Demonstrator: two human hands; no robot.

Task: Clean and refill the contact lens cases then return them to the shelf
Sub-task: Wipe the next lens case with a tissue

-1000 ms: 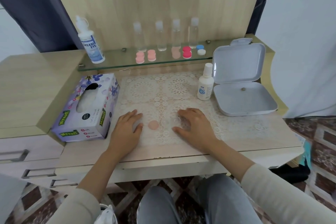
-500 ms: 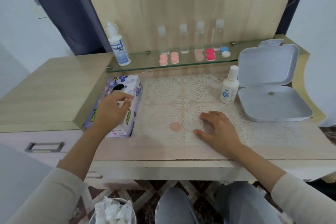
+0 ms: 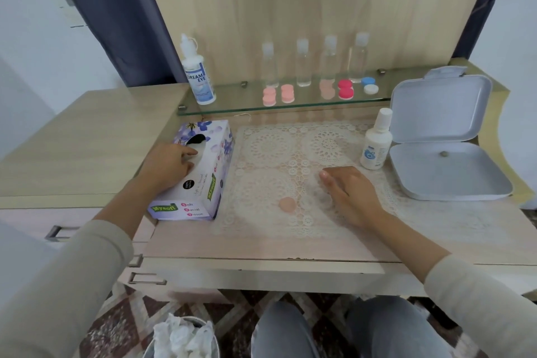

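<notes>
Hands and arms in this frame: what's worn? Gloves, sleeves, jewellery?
Left hand and right hand are bare: no gloves, rings or watch visible. The left sleeve and right sleeve are long, plain, cream-beige, ending short of the wrists.

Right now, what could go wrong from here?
Pink cap lies loose on the lace mat near the right grip; a sweep could flick it off.
White bottle stands upright just beyond that grip; a careless lift may tip it.
Left grip is at the tissue box slot; a one-handed pull might drag the box.
</notes>
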